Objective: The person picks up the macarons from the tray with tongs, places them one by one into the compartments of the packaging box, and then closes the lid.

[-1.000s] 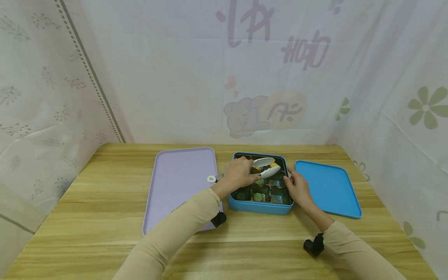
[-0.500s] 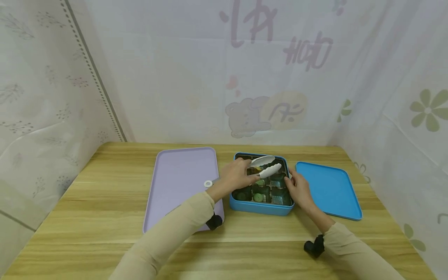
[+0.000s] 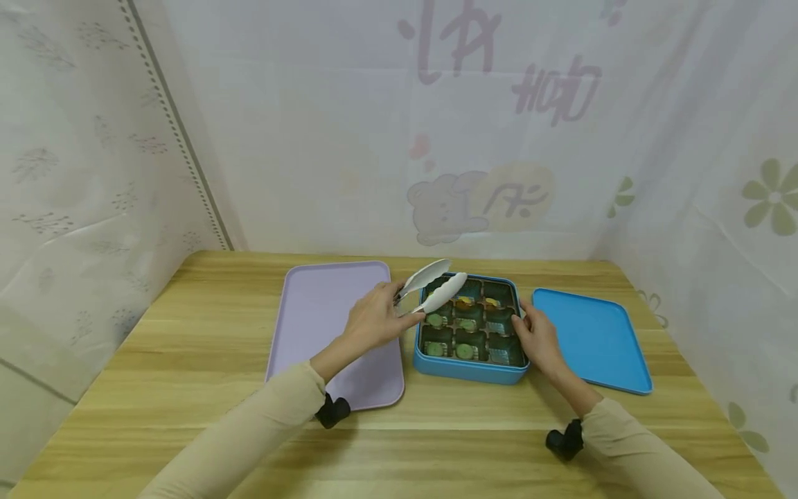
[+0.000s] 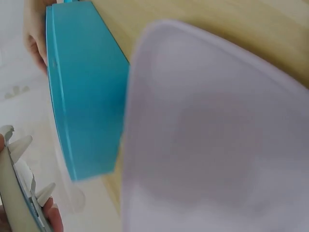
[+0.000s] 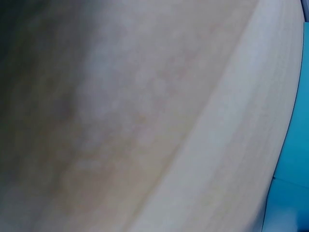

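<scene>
My left hand (image 3: pixel 377 317) grips tongs with white scalloped tips (image 3: pixel 444 294), raised over the left edge of a blue box (image 3: pixel 470 371). The tips stand apart with nothing between them. Inside the box is a dark divided insert with several compartments. Round green pieces (image 3: pixel 464 351) lie in the front and middle rows. Yellow-orange pieces (image 3: pixel 492 303) sit in the back row; the back left compartment is partly hidden by the tongs. At the box's right side my right hand (image 3: pixel 539 339) holds the wall, thumb at the rim and fingers outside.
A lavender tray (image 3: pixel 327 294) lies left of the box, under the left hand. To the right lies a flat blue lid (image 3: pixel 592 339). Black devices (image 3: pixel 565 440) are worn at both wrists. A printed curtain (image 3: pixel 312 138) hangs behind the wooden table (image 3: pixel 461 457).
A yellow piece held by the tongs has been let go in the back right compartment. The left hand has drawn the tongs leftward, out of the box. The right hand stays at the wall.
</scene>
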Demonstrator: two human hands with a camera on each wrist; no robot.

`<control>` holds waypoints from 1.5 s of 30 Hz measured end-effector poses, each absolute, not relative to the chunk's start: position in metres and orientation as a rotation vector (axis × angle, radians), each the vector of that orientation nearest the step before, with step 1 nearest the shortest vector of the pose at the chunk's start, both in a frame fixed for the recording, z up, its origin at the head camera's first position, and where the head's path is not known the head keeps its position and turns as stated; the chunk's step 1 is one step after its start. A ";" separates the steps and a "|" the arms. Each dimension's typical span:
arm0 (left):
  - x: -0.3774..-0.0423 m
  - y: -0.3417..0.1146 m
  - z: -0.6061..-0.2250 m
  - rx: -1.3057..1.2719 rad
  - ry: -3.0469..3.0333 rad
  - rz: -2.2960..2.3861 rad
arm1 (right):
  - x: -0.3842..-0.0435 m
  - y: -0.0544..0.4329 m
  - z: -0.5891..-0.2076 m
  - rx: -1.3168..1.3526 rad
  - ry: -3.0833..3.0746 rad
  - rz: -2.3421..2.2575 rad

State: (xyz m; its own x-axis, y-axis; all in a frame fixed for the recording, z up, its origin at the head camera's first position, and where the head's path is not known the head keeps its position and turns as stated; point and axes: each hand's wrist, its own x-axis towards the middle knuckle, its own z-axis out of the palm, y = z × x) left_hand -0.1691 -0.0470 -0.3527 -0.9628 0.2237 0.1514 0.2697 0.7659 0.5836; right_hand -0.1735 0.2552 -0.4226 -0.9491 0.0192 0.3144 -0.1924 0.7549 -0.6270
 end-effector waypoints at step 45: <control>-0.131 -0.296 -0.393 0.513 -3.139 -0.612 | -0.176 0.257 -0.423 0.165 -2.668 0.987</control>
